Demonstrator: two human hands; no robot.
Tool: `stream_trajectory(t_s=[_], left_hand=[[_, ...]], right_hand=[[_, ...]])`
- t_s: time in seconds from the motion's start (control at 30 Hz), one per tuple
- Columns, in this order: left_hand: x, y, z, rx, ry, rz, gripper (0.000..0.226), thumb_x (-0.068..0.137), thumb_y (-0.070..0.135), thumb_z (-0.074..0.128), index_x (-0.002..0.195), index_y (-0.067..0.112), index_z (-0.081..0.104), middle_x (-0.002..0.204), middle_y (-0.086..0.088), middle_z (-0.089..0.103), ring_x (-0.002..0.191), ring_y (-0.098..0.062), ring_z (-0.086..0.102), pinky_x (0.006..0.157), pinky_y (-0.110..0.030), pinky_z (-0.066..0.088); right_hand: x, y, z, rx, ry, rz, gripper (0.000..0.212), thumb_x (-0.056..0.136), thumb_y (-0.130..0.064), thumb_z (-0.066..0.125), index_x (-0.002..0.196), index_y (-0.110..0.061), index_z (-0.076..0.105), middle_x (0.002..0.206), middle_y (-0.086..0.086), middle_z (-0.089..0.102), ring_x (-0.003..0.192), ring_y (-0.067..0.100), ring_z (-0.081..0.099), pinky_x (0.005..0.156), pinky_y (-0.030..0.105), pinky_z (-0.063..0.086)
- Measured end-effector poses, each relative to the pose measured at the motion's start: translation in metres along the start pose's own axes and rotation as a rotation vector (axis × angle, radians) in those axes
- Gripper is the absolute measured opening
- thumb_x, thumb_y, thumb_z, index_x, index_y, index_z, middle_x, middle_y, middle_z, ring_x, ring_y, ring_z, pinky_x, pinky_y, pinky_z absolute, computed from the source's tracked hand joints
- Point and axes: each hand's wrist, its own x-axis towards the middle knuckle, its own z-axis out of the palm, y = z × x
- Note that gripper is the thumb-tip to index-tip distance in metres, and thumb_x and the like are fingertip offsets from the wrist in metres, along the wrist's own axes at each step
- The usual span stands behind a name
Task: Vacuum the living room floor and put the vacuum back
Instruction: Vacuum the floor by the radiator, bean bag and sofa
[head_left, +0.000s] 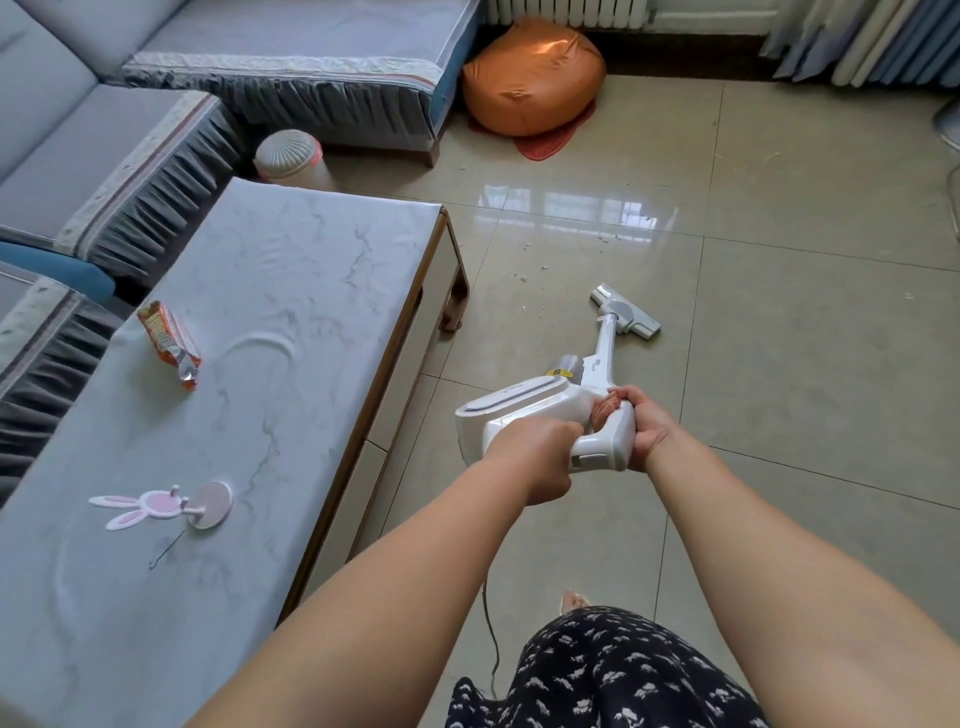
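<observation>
Gripping the vacuum (558, 410), both hands (587, 441) steer beside coffee table (332, 270), crumbs (530, 273) ahead.

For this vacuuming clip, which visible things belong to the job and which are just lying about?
Job: vacuum, left hand, right hand, crumbs, floor.
Lying about: snack packet, bunny mirror, orange beanbag, small bin.

I see glossy white plastic vacuum (550, 415), shiny glazed floor tiles (779, 322), matt marbled table cover (249, 332), pleated cloth sofa cover (130, 171), crinkled foil wrapper (169, 340).
</observation>
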Motion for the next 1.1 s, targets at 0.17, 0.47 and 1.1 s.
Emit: stream_trajectory(t_s=[0.17, 0.47, 1.1], left_hand=[[-0.054, -0.021, 0.016, 0.003, 0.022, -0.037, 0.018, 0.081, 0.012, 0.056, 0.094, 0.023, 0.055, 0.098, -0.003, 0.064, 0.094, -0.027, 0.059, 0.066, -0.028, 0.037], [-0.176, -0.039, 0.073, -0.012, 0.024, -0.075, 0.018, 0.082, 0.014, 0.056, 0.097, 0.023, 0.057, 0.099, -0.004, 0.065, 0.094, -0.027, 0.059, 0.067, -0.029, 0.039], [-0.337, -0.006, 0.183, -0.013, 0.057, -0.064, 0.020, 0.082, 0.017, 0.058, 0.102, 0.021, 0.058, 0.098, -0.004, 0.065, 0.090, -0.027, 0.059, 0.074, -0.033, 0.050]], right_hand=[[-0.002, 0.059, -0.002, -0.060, 0.074, 0.024, 0.019, 0.052, 0.003, 0.061, 0.046, -0.007, 0.046, 0.045, -0.002, 0.045, 0.035, 0.009, 0.046, 0.038, 0.019, 0.045], [-0.013, 0.180, -0.051, -0.092, 0.125, 0.047, 0.021, 0.067, -0.007, 0.054, 0.048, -0.009, 0.046, 0.045, -0.003, 0.045, 0.036, 0.010, 0.045, 0.041, 0.017, 0.045], [-0.081, 0.325, -0.156, -0.082, 0.180, 0.019, 0.023, 0.070, -0.009, 0.058, 0.050, -0.006, 0.046, 0.044, 0.000, 0.047, 0.032, 0.011, 0.047, 0.038, 0.017, 0.045]])
